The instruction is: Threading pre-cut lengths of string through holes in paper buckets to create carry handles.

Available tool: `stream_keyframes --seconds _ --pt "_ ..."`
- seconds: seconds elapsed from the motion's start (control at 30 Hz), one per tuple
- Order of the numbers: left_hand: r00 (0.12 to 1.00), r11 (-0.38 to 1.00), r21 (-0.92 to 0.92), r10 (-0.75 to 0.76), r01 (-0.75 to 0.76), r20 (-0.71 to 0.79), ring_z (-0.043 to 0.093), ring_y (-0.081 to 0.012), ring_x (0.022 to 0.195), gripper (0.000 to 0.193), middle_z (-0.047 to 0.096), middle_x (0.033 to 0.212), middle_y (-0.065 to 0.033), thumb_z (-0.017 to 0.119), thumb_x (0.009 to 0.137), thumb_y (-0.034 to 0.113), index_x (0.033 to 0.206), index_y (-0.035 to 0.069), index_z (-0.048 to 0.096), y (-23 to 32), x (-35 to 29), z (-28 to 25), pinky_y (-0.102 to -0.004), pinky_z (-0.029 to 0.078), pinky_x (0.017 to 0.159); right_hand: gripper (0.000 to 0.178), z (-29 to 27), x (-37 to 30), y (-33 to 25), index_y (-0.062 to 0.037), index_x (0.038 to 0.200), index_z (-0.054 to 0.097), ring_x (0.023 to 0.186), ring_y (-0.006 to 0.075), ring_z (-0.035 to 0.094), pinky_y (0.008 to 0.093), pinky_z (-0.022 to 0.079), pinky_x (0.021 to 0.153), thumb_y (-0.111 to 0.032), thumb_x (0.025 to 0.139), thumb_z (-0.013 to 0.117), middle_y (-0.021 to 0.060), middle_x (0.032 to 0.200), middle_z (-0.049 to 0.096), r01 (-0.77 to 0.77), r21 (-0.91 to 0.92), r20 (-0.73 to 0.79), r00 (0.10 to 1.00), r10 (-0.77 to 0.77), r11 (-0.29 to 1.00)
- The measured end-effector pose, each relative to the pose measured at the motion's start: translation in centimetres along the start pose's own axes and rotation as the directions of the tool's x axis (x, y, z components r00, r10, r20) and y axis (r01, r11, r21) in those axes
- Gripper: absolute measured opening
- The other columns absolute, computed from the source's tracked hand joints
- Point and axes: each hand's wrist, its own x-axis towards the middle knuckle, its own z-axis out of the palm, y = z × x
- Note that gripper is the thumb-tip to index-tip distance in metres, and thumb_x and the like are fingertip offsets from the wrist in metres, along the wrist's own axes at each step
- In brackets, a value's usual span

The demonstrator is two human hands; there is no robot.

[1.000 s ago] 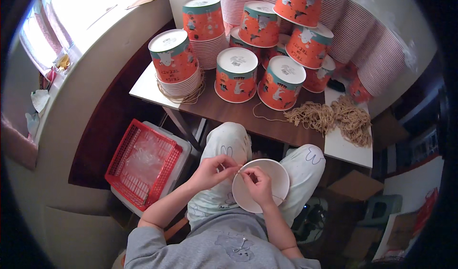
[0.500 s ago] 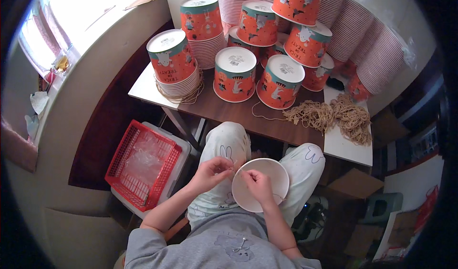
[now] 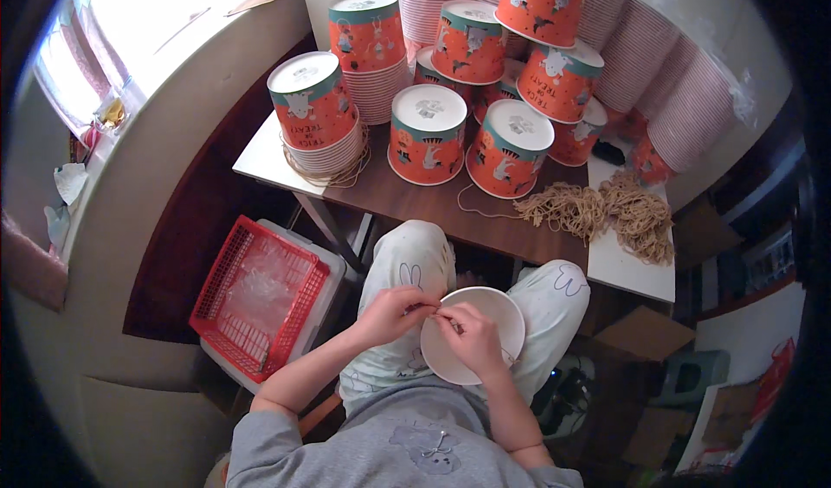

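Observation:
A white paper bucket (image 3: 472,362) rests between my thighs with its open mouth facing up. At its far left rim my left hand (image 3: 398,313) and my right hand (image 3: 472,337) meet, fingertips pinched together. A small tan bit, which looks like cord (image 3: 457,324), shows under my right fingers. What my left fingertips pinch is too small to make out. Another bit of tan cord (image 3: 511,360) shows at the bucket's right rim. My right hand hangs over the bucket's mouth, hiding part of the inside.
Upside-down orange and teal buckets (image 3: 428,138) stand on the brown table (image 3: 389,198) ahead, some stacked. Bundles of tan cord (image 3: 636,215) lie at the table's right. Tall nested bucket stacks (image 3: 692,99) lean behind. A red basket (image 3: 318,293) holding clear plastic sits at my left.
My left hand has moved right to meet my right hand at the bucket's rim. The gap between their fingertips has closed. The bucket has stayed in place.

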Motion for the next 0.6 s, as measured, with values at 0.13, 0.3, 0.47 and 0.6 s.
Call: stream_keyframes --seconds 0.13,0.3,0.47,0.6 --pt "0.988 0.965 -0.22 -0.125 0.143 0.095 0.059 -0.0128 0.072 0.016 0.061 0.08 -0.0072 0.061 0.079 0.007 0.094 0.001 0.062 -0.9 -0.1 0.6 -0.0251 0.047 0.065 0.01 -0.3 0.1 0.3 -0.003 0.084 0.063 0.058 0.016 0.059 0.0257 0.047 0.052 -0.007 0.074 0.064 0.0083 0.077 0.061 -0.021 0.042 0.0 1.0 0.021 0.999" --pt "0.975 0.929 -0.305 -0.17 0.208 0.146 0.056 -0.0086 0.073 0.016 0.059 0.083 -0.0036 0.061 0.08 0.006 0.095 0.0 0.062 -0.5 -0.2 0.7 -0.0223 0.046 0.066 0.01 -0.5 0.3 -0.2 -0.0018 0.083 0.063 0.058 0.0121 0.058 0.0232 0.047 0.053 -0.006 0.075 0.064 0.0071 0.075 0.061 -0.17 0.141 0.024 0.985 0.169 0.975" --pt "0.98 0.942 -0.272 -0.177 0.195 0.087 0.056 -0.0074 0.073 0.011 0.057 0.082 -0.0022 0.062 0.08 0.007 0.088 -0.001 0.062 -1.7 -0.4 1.3 -0.0217 0.046 0.065 0.009 -0.6 0.5 -0.2 -0.0015 0.083 0.063 0.058 0.0092 0.057 0.0215 0.045 0.053 -0.005 0.075 0.064 0.006 0.074 0.061 -0.163 0.196 0.06 0.986 0.154 0.967" --pt "0.976 0.912 -0.346 -0.199 0.219 0.093 0.055 -0.0073 0.071 0.012 0.058 0.078 -0.002 0.061 0.081 0.009 0.088 -0.001 0.059 -1.5 -0.5 1.5 -0.022 0.046 0.062 0.009 -1.1 0.5 -0.2 -0.0016 0.083 0.063 0.059 0.0077 0.057 0.0208 0.045 0.053 -0.005 0.075 0.063 0.0049 0.073 0.061 -0.169 0.119 0.053 0.985 0.164 0.978"
